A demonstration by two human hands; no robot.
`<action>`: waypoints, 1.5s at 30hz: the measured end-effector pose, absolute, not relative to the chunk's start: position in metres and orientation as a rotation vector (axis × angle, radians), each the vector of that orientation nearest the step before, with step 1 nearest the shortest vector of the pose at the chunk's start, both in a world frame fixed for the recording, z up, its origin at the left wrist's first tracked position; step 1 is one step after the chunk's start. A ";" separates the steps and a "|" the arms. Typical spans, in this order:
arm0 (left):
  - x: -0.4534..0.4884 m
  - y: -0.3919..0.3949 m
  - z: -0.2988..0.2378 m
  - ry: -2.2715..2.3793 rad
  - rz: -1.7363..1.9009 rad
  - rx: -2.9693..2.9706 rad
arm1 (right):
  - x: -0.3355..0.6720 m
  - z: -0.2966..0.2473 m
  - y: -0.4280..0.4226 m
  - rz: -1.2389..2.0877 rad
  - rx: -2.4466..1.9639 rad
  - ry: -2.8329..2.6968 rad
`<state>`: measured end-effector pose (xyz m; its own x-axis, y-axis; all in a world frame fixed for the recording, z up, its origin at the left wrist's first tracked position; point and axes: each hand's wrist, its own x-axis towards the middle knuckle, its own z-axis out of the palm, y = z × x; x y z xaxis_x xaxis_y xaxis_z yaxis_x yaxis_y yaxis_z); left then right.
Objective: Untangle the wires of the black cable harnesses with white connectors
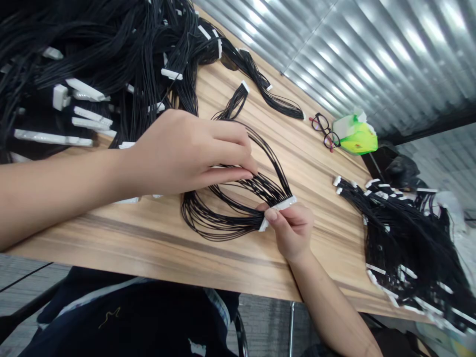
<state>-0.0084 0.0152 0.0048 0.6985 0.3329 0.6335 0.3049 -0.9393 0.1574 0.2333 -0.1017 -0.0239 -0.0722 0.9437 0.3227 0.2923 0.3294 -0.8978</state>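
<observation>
A black wire harness with a long white connector is in front of me, its wires curving in wide loops to the left of the connector. My right hand pinches the connector end between thumb and fingers. Above the loops, my left hand has its fingertips pressed together on some of the wires, close to the connector. The far end of the harness is partly hidden behind my left hand. Just beyond that hand, a smaller loop of wires with a white connector lies on the table.
A large heap of black wire harnesses covers the table's left side. Another pile lies at the right end. Eyeglasses and a green-and-white packet sit near the back edge, by a corrugated metal wall.
</observation>
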 end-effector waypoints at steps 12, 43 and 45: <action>-0.004 0.002 0.016 0.449 1.114 2.626 | 0.227 -0.022 -0.103 0.819 -1.147 -1.613; 0.001 -0.008 0.002 0.304 1.225 3.094 | 0.223 -0.035 -0.104 1.176 -1.307 -1.075; 0.001 -0.007 0.001 0.292 1.263 3.098 | 0.221 -0.035 -0.104 1.184 -1.319 -1.064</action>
